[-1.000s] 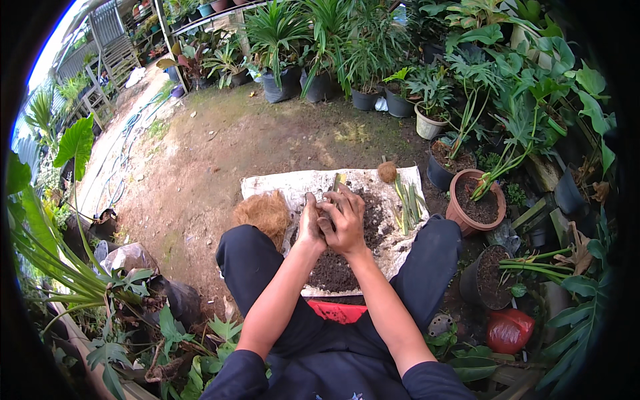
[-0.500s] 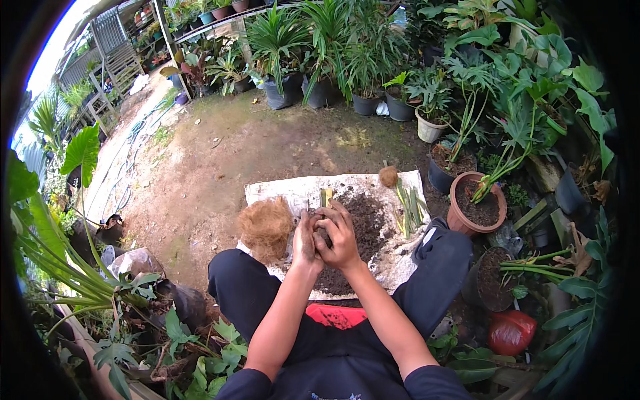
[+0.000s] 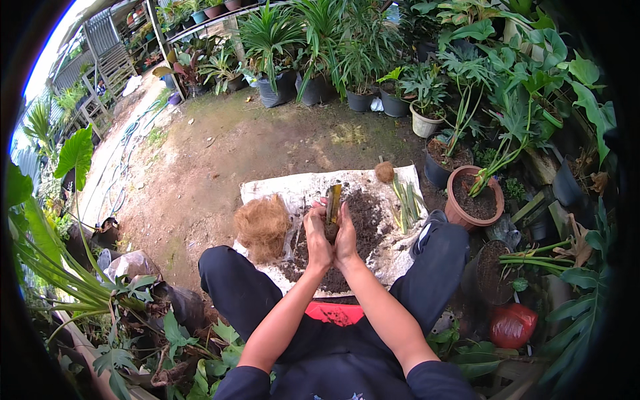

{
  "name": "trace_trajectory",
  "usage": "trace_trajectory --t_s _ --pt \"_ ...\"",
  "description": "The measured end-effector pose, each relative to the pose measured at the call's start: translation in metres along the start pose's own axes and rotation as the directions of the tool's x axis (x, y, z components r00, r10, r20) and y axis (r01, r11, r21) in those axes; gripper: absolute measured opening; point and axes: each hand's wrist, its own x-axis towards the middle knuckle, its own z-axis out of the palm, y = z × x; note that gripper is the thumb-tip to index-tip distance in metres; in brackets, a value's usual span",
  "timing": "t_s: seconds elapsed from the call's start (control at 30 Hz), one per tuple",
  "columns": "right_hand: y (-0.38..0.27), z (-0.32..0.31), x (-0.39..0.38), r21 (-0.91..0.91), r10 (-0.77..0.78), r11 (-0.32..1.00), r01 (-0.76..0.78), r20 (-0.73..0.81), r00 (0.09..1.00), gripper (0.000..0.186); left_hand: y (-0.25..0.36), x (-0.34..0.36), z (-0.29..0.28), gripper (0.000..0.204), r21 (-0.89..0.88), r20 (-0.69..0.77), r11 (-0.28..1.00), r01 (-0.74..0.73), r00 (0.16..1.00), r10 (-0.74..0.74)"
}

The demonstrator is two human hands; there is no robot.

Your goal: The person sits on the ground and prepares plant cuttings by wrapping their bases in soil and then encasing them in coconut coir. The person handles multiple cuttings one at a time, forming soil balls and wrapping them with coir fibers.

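My left hand (image 3: 317,241) and my right hand (image 3: 347,241) are cupped together, pressing from both sides on a dark clump of soil (image 3: 331,231). Out of that clump rises a short yellow-green stem cutting (image 3: 335,197), its far end pointing away from me. Both hands are over a white sack (image 3: 267,190) strewn with loose dark soil (image 3: 371,223). A pile of brown coconut fibre (image 3: 262,228) lies on the sack left of my hands. To the right are several green cuttings (image 3: 408,205) and a small fibre-wrapped ball (image 3: 385,172).
A red plastic container (image 3: 337,313) with soil on it sits between my legs. Close at right stand a terracotta-coloured pot (image 3: 460,212) and a dark pot (image 3: 493,270), with a red bag (image 3: 512,327) nearer. Potted plants line the far side; a hose (image 3: 127,153) runs along the left.
My hands have turned from overlapping fingers to a side-by-side cup around the soil clump. The stem cutting now shows upright between them. The view has shifted slightly.
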Motion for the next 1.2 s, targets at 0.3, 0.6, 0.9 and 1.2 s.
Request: trace_trajectory --t_s 0.3,0.6,0.9,1.2 --pt "-0.022 -0.001 -0.001 0.215 0.185 0.964 -0.156 -0.121 0.975 0.037 0.011 0.013 0.000 0.046 0.488 -0.011 0.761 -0.428 0.869 0.495" --pt "-0.026 0.006 0.000 0.118 0.091 0.991 -0.065 -0.232 0.968 0.027 0.007 0.012 0.010 0.030 0.144 0.099 0.878 -0.456 0.889 0.446" --pt "-0.026 0.008 0.004 0.012 0.077 0.997 -0.076 -0.154 0.985 0.040 0.014 0.016 0.009 0.022 0.095 0.030 0.957 -0.272 0.962 0.271" --pt "-0.028 0.027 -0.006 -0.814 -0.232 0.496 0.304 0.214 0.949 0.076 -0.011 0.022 0.005 0.039 -0.689 0.083 0.688 0.229 0.967 -0.240"
